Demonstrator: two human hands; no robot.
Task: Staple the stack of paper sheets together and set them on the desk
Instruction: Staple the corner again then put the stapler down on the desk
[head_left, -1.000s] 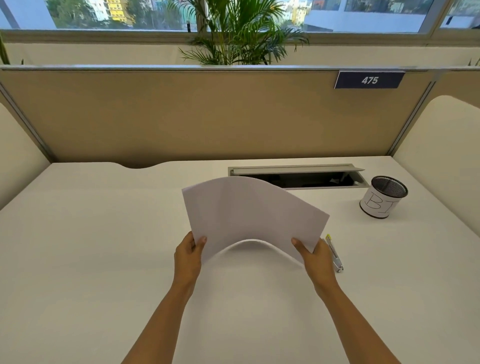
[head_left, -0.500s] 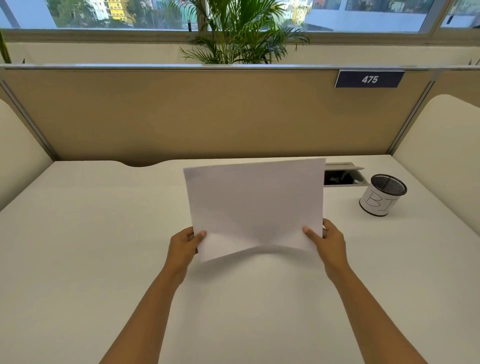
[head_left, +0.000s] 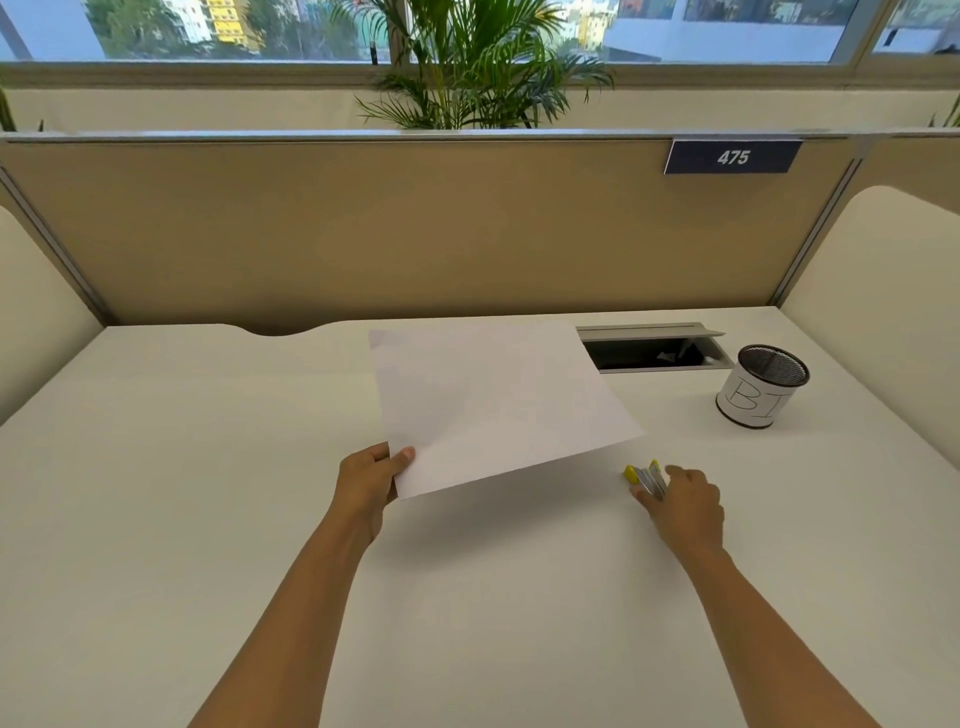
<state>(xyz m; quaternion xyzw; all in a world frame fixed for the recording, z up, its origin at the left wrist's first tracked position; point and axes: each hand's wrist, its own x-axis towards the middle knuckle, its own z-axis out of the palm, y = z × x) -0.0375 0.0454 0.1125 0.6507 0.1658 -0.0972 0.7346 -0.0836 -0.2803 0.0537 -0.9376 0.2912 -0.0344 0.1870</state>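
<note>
From my station I saw the left hand (head_left: 371, 483) pinching the stack of paper sheets (head_left: 501, 410) at its near left corner, thumb on top and fingers curled beneath. The sheets hung tilted above the white desk (head_left: 208, 467), with their right side unsupported. The right hand (head_left: 685, 501) was well apart from the paper, thumb and fingers closed about the rear of a yellow and grey stapler (head_left: 644, 478) that lay on the desk. How firm that hold was I could not tell. Beyond it stood a mesh pen cup (head_left: 761, 387) near an open cable hatch (head_left: 652, 353).

I judged the sheets light and limp, apt to sag or fan out of register from a one-corner pinch. I would hold that pinch tight and feed a squared corner into the stapler's mouth. The stapler looked small, rigid and smooth, best taken across its middle with the mouth left free.
</note>
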